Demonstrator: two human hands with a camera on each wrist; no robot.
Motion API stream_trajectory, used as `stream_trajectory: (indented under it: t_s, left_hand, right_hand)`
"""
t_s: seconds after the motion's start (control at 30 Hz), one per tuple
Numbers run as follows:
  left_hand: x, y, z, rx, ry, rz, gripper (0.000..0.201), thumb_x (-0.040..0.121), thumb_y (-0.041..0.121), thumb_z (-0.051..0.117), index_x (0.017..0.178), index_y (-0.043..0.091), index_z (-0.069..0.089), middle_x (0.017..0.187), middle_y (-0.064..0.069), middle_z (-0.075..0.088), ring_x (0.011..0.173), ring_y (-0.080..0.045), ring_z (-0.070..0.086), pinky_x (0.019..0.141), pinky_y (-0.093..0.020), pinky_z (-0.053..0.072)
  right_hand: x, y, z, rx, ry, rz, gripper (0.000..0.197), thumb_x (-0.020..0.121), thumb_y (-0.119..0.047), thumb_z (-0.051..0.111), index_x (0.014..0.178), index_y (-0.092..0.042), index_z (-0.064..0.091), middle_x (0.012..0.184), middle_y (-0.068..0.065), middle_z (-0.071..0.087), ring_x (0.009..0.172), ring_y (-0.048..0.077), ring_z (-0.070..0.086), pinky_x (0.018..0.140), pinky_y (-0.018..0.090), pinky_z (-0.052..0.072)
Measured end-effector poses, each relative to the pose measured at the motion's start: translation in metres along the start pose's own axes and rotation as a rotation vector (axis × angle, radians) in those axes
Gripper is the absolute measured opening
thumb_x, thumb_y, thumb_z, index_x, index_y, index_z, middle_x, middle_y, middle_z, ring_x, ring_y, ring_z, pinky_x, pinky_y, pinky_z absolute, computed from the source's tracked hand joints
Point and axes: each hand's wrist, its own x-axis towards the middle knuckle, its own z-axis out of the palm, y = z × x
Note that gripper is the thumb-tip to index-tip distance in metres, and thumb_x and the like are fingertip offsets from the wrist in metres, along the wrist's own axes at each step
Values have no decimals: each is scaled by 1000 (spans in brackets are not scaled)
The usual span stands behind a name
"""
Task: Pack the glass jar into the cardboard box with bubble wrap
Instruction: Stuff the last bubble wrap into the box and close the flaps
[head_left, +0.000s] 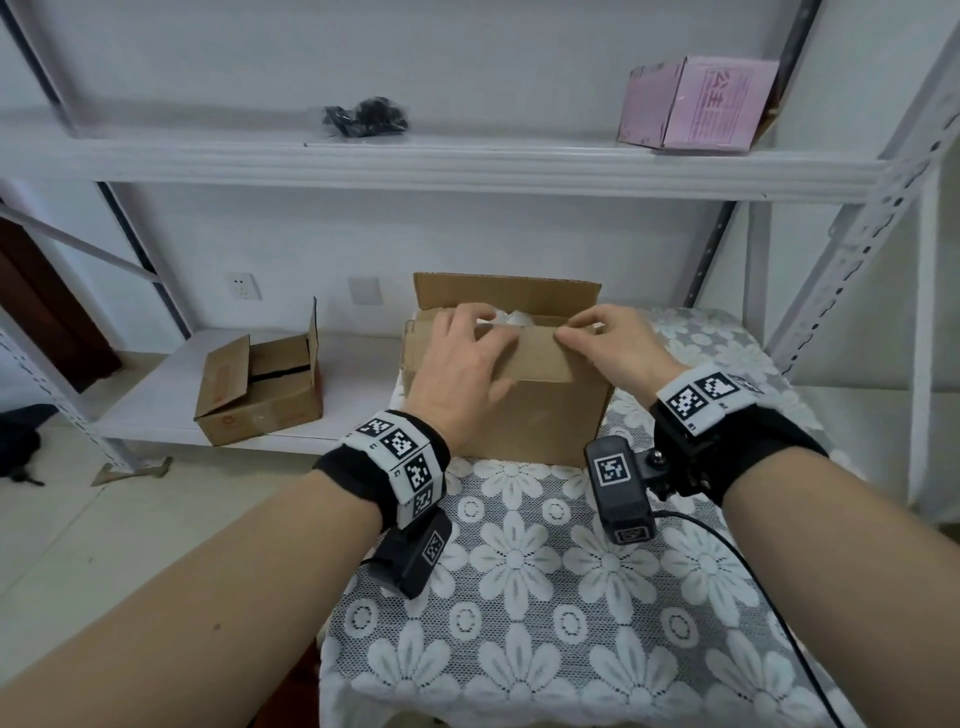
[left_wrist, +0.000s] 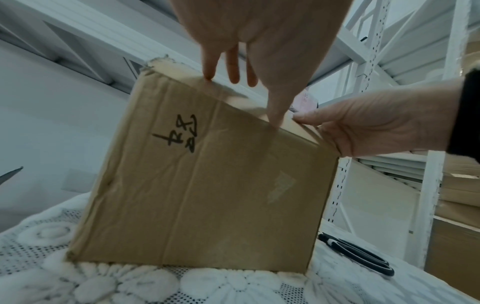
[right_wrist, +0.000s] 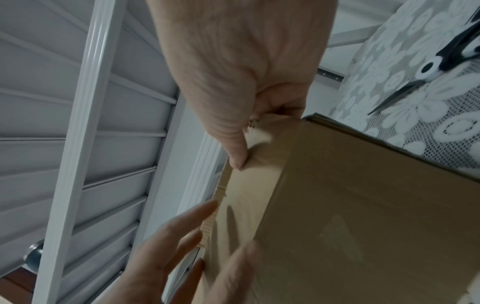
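A brown cardboard box (head_left: 545, 415) stands on a table covered with a lace flower cloth (head_left: 545, 571). Its back flap (head_left: 504, 293) stands upright and its near flap (head_left: 540, 353) is folded over the opening. White bubble wrap (head_left: 511, 317) shows in the gap; the glass jar is hidden. My left hand (head_left: 462, 358) lies on the near flap with straight, spread fingers (left_wrist: 275, 115). My right hand (head_left: 608, 343) pinches the flap's edge between thumb (right_wrist: 233, 152) and fingers. Black handwriting marks the box front (left_wrist: 202, 195).
Black-handled scissors (left_wrist: 358, 255) lie on the cloth to the right of the box. A second open cardboard box (head_left: 260, 395) sits on the low shelf at left. A pink box (head_left: 696, 104) and a black bundle (head_left: 363, 117) rest on the upper shelf. Shelf uprights (head_left: 852, 249) stand at right.
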Motion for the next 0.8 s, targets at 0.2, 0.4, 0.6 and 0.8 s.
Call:
stream_trajectory:
  t_s: [0.2, 0.4, 0.6, 0.8]
  left_hand:
    - [1, 6, 8, 136, -243, -15, 72, 77, 40, 74, 141, 30, 43, 145, -15, 34, 133, -37, 30, 110, -50, 27]
    - [7, 11, 10, 241, -412, -26, 78, 82, 50, 64, 148, 39, 24, 155, -11, 20, 141, -38, 16, 110, -60, 20]
    - [13, 9, 9, 231, -523, -25, 65, 94, 42, 52, 149, 43, 18, 156, -8, 22, 141, -40, 18, 109, -62, 22]
    - [17, 9, 3, 201, -578, -22, 56, 99, 36, 43, 148, 44, 19, 157, -7, 24, 139, -39, 23, 108, -64, 22]
  right_hand:
    - [5, 6, 1, 3, 42, 26, 47, 89, -37, 60, 129, -15, 51, 118, 7, 58, 106, 21, 57, 88, 35, 49]
    - [8, 20, 1, 354, 275, 162, 34, 82, -15, 68, 114, -12, 58, 108, 9, 63, 99, 24, 64, 90, 42, 54]
    - [8, 15, 10, 120, 470, 72, 41, 82, -4, 63, 122, -12, 55, 118, 2, 58, 111, 17, 56, 99, 30, 47]
    - [22, -2, 5, -33, 324, -31, 60, 90, -17, 56, 145, -16, 32, 149, 5, 32, 140, 24, 26, 117, 40, 24]
